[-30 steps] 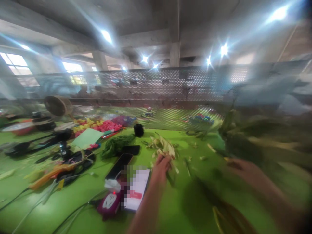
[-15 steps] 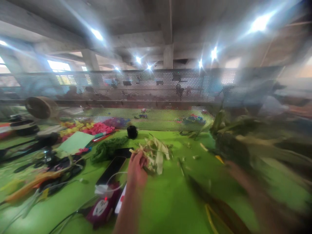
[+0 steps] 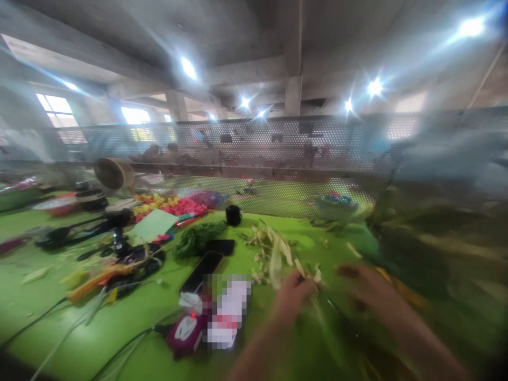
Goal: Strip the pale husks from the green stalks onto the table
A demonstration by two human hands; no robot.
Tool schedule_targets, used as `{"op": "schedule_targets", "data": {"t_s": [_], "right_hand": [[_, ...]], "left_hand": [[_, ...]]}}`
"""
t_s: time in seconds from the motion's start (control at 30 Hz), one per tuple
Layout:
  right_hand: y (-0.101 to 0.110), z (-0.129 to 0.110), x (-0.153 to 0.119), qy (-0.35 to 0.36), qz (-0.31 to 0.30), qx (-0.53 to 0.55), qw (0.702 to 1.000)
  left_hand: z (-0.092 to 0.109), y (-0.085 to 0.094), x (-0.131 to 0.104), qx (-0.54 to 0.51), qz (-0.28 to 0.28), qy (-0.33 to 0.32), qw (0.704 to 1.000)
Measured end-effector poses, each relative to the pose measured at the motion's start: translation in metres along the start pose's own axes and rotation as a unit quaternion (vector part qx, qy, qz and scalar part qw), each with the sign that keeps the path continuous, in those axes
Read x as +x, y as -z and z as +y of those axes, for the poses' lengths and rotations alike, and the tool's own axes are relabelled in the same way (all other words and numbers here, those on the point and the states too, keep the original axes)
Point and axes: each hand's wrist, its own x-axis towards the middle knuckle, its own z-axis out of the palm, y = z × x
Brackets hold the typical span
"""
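My left hand (image 3: pixel 291 297) is low over the green table (image 3: pixel 119 317), its fingers pinched on a pale dried leaf strip (image 3: pixel 307 274). Just behind it lies a loose pile of pale dried leaves (image 3: pixel 272 246). My right hand (image 3: pixel 367 291) is a little to the right, close to the left one and heavily blurred. Whether it holds anything cannot be made out. Dark green stems (image 3: pixel 341 328) lie smeared below and between both hands.
A big heap of green foliage (image 3: pixel 436 238) fills the right. Left of my hands lie a dark phone (image 3: pixel 202 264), a lit phone (image 3: pixel 230 312), a purple charger (image 3: pixel 184 330) with cables, a green bundle (image 3: pixel 196 238) and a black cup (image 3: pixel 233 214). A perforated metal screen (image 3: pixel 278 143) closes the back.
My left hand has left the dried-leaf pile and moved right and nearer, with a leaf strip. My right hand has come in toward it. The view swung slightly.
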Motion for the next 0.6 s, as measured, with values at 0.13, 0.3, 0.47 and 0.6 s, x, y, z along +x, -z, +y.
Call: {"op": "schedule_targets", "data": {"t_s": [0.13, 0.3, 0.47, 0.6], "right_hand": [[-0.040, -0.018, -0.009, -0.060, -0.119, 0.204, 0.970], [-0.032, -0.034, -0.009, -0.046, -0.086, 0.074, 0.993], [-0.020, -0.035, -0.010, 0.035, -0.027, -0.058, 0.997], [-0.024, -0.032, -0.012, 0.095, 0.003, -0.102, 0.990]], "left_hand": [[-0.004, -0.007, -0.002, 0.014, -0.033, 0.027, 0.999], [-0.005, -0.001, 0.000, 0.028, -0.013, 0.028, 0.999], [0.003, 0.008, 0.001, 0.045, 0.017, 0.019, 0.999], [0.002, 0.006, 0.000, 0.050, -0.005, 0.033, 0.998]]}}
